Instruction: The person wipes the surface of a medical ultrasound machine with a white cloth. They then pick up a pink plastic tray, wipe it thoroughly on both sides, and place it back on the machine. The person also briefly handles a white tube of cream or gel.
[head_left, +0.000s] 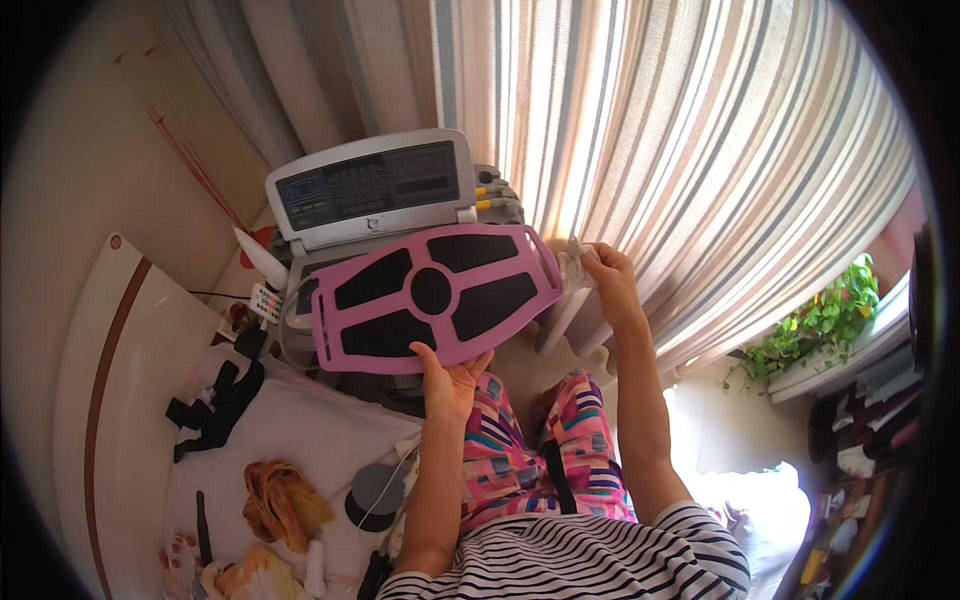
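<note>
A pink exercise platform (365, 320), apparently a vibration plate, with black pads and handle slots at both ends, is held tilted in front of the grey machine. My left hand (450, 379) grips its near edge, the thumb on top and the fingers underneath. Beyond the platform's right end, my right hand (611, 274) pinches a crumpled whitish cloth or tissue (576, 268) close to the handle. Behind the platform stands the grey-white machine (367, 184) with a raised dark display panel. Yellow-ended connectors (495, 203) plug in at its right side.
A striped curtain (645, 150) hangs behind and to the right. On the bed (300, 420) at left lie black straps (221, 409), an orange cloth (281, 502) and a grey round object (377, 487). A remote control (265, 302) sits beside the machine. Plants (817, 322) grow at far right.
</note>
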